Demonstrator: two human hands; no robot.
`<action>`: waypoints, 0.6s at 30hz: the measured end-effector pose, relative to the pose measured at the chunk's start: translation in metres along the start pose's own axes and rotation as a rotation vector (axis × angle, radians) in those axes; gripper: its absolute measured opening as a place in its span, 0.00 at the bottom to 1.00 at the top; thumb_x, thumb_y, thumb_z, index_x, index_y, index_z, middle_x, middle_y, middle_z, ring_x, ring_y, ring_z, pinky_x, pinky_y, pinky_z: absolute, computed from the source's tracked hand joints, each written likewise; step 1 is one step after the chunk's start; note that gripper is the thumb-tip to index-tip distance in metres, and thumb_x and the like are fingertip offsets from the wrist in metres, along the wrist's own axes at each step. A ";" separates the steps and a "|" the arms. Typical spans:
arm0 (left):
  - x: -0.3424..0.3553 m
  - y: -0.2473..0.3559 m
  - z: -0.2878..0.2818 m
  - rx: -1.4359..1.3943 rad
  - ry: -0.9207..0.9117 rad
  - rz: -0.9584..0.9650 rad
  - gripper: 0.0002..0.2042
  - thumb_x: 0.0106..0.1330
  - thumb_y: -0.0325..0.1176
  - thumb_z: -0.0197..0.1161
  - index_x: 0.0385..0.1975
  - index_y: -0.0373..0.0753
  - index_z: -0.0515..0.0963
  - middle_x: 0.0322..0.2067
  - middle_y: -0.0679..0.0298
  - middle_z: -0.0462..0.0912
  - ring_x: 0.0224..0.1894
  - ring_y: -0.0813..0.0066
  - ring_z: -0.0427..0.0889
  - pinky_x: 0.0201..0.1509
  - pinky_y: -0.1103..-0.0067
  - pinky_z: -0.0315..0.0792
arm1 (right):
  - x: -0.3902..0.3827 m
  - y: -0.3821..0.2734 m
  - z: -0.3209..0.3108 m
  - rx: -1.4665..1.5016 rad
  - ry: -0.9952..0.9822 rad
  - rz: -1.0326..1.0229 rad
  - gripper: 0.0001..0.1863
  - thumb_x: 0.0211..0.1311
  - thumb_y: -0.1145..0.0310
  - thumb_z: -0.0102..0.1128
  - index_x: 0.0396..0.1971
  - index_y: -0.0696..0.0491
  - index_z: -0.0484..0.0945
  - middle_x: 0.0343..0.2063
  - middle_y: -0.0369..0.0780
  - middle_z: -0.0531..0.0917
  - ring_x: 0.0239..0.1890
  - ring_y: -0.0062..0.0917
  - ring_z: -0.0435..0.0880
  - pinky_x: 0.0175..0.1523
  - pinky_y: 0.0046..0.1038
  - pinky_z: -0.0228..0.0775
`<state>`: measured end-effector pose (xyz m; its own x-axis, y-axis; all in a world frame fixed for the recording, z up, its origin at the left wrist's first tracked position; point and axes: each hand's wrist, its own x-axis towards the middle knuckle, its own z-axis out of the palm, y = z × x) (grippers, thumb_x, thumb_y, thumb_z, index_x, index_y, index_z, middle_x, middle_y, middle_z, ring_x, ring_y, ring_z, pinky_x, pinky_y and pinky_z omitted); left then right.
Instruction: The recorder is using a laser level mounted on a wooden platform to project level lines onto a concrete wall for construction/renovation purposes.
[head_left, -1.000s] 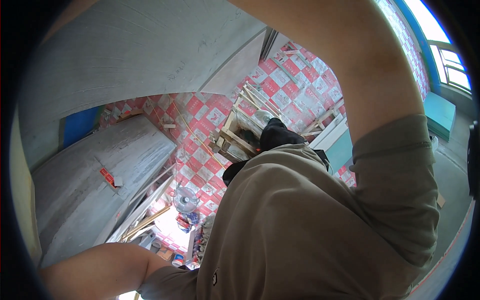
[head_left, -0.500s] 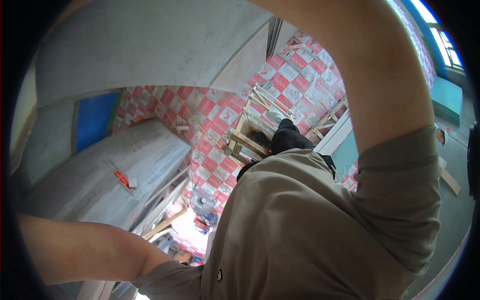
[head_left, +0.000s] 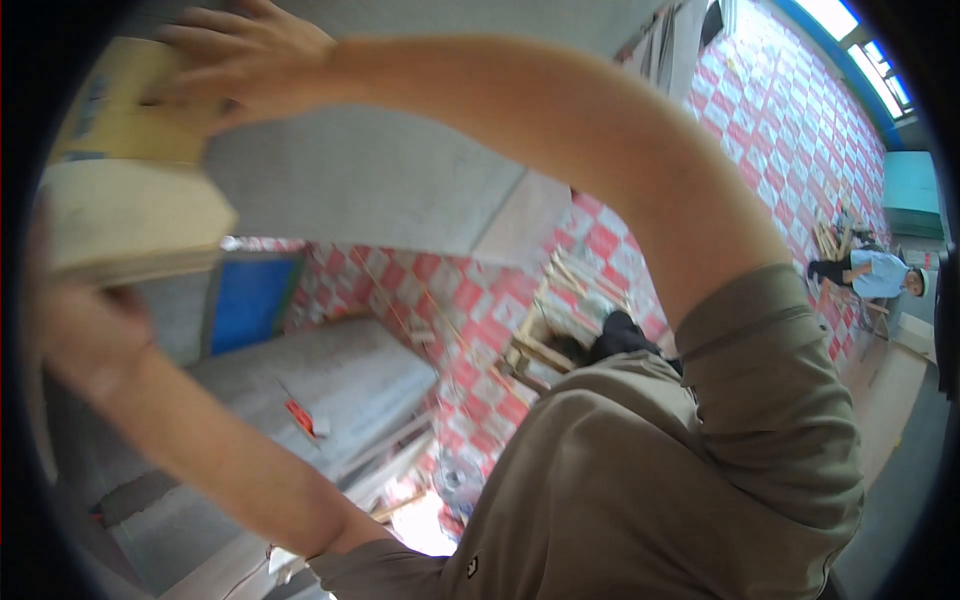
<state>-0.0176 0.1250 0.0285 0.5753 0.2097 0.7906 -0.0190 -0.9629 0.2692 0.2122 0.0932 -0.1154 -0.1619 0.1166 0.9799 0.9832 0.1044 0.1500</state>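
Note:
At the upper left, my right hand lies with its fingers spread over a yellowish-tan board. Just below that board is a pale wooden piece with layered edges. My left hand is raised against the underside of this piece. Its fingers are blurred and partly lost in the dark rim, so their grip does not show. A large grey panel spans the space behind my right forearm.
Below lies a grey board surface with a red tool on it. A wooden frame stands on the red-and-white checked floor. A fan is lower down. Another person in light blue is at far right.
Both hands have come into view at the left. My right forearm now stretches leftward across the top. The view has shifted, and the tan board and the person at far right show more fully.

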 end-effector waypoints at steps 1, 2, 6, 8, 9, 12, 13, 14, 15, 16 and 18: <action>0.000 -0.009 -0.015 0.133 -0.017 0.029 0.18 0.70 0.36 0.54 0.54 0.32 0.78 0.55 0.52 0.76 0.57 0.63 0.78 0.60 0.68 0.74 | 0.016 -0.008 -0.004 0.002 -0.062 0.029 0.41 0.48 0.44 0.70 0.65 0.28 0.67 0.68 0.46 0.64 0.72 0.40 0.59 0.70 0.55 0.48; -0.014 -0.011 0.007 0.083 0.015 -0.080 0.19 0.69 0.36 0.56 0.55 0.32 0.76 0.56 0.53 0.76 0.58 0.63 0.76 0.61 0.68 0.72 | 0.007 -0.008 -0.023 -0.026 -0.174 0.056 0.43 0.48 0.46 0.72 0.67 0.28 0.64 0.69 0.47 0.62 0.72 0.42 0.60 0.71 0.55 0.48; -0.019 0.042 0.041 -0.217 0.223 -0.346 0.29 0.64 0.40 0.64 0.61 0.28 0.68 0.60 0.44 0.68 0.62 0.54 0.69 0.69 0.67 0.60 | 0.020 -0.018 -0.054 -0.020 -0.361 0.116 0.46 0.51 0.51 0.72 0.70 0.26 0.58 0.72 0.44 0.55 0.74 0.42 0.54 0.72 0.52 0.49; -0.018 0.058 0.044 -0.257 0.270 -0.305 0.31 0.66 0.40 0.64 0.62 0.27 0.64 0.61 0.44 0.65 0.62 0.54 0.69 0.69 0.67 0.60 | 0.019 -0.021 -0.077 -0.027 -0.504 0.126 0.47 0.52 0.53 0.72 0.71 0.30 0.56 0.73 0.44 0.54 0.74 0.42 0.53 0.73 0.49 0.48; -0.018 0.073 0.046 -0.351 0.213 -0.289 0.33 0.65 0.40 0.65 0.64 0.26 0.61 0.62 0.44 0.65 0.63 0.55 0.68 0.69 0.67 0.59 | 0.012 -0.017 -0.092 -0.042 -0.546 0.138 0.47 0.53 0.53 0.71 0.72 0.34 0.54 0.73 0.44 0.53 0.75 0.42 0.52 0.74 0.48 0.47; -0.024 0.068 0.050 -0.360 0.229 -0.253 0.35 0.64 0.37 0.66 0.65 0.26 0.57 0.62 0.45 0.66 0.63 0.56 0.68 0.68 0.67 0.60 | -0.012 -0.009 -0.121 -0.113 -0.588 0.214 0.49 0.55 0.53 0.70 0.73 0.41 0.51 0.74 0.44 0.51 0.75 0.41 0.51 0.75 0.46 0.46; -0.027 0.056 0.046 -0.407 0.240 -0.301 0.36 0.64 0.37 0.66 0.66 0.27 0.55 0.63 0.45 0.66 0.63 0.56 0.69 0.68 0.67 0.60 | -0.023 0.003 -0.137 -0.126 -0.590 0.268 0.50 0.56 0.53 0.69 0.74 0.45 0.49 0.74 0.44 0.51 0.75 0.41 0.50 0.75 0.45 0.46; -0.031 0.042 0.044 -0.457 0.237 -0.351 0.37 0.65 0.37 0.65 0.66 0.27 0.53 0.63 0.45 0.65 0.63 0.56 0.69 0.68 0.67 0.60 | -0.034 0.017 -0.153 -0.198 -0.592 0.289 0.50 0.56 0.53 0.69 0.74 0.45 0.49 0.74 0.44 0.51 0.75 0.41 0.50 0.75 0.45 0.46; -0.036 0.039 0.036 -0.487 0.210 -0.352 0.37 0.65 0.37 0.64 0.67 0.27 0.53 0.63 0.44 0.65 0.63 0.56 0.69 0.68 0.67 0.60 | -0.042 0.026 -0.165 -0.194 -0.584 0.400 0.49 0.58 0.53 0.67 0.74 0.48 0.49 0.74 0.44 0.50 0.75 0.40 0.49 0.75 0.46 0.46; -0.037 0.036 0.027 -0.510 0.189 -0.353 0.37 0.66 0.37 0.64 0.67 0.27 0.52 0.63 0.44 0.64 0.63 0.55 0.69 0.68 0.67 0.61 | -0.053 0.036 -0.177 -0.183 -0.567 0.504 0.47 0.60 0.54 0.66 0.73 0.50 0.49 0.74 0.44 0.50 0.76 0.40 0.48 0.75 0.46 0.45; -0.034 0.038 0.027 -0.380 0.185 -0.319 0.37 0.67 0.42 0.62 0.68 0.28 0.51 0.62 0.42 0.64 0.63 0.52 0.69 0.68 0.66 0.62 | -0.091 0.091 -0.247 -0.423 -0.517 0.656 0.47 0.61 0.54 0.64 0.73 0.52 0.49 0.74 0.45 0.52 0.76 0.40 0.48 0.75 0.47 0.43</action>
<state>-0.0155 0.0771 -0.0032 0.4478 0.5419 0.7112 -0.1815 -0.7238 0.6657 0.3369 -0.1521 -0.1587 0.5187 0.4603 0.7204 0.8239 -0.4941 -0.2775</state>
